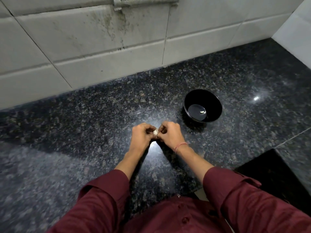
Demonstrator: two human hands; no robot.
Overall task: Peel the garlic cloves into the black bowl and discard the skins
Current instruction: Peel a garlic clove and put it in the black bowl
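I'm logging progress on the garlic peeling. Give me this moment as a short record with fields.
left hand: pinches a garlic clove above the countertop
right hand: pinches the same garlic clove
black bowl: upright on the countertop, right of both hands, untouched
bowl contents: one peeled clove

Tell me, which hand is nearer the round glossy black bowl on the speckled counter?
The right. The right hand sits just left of the round glossy black bowl and nearer the person; the left hand is further left, beyond the pale garlic clove both hands pinch.
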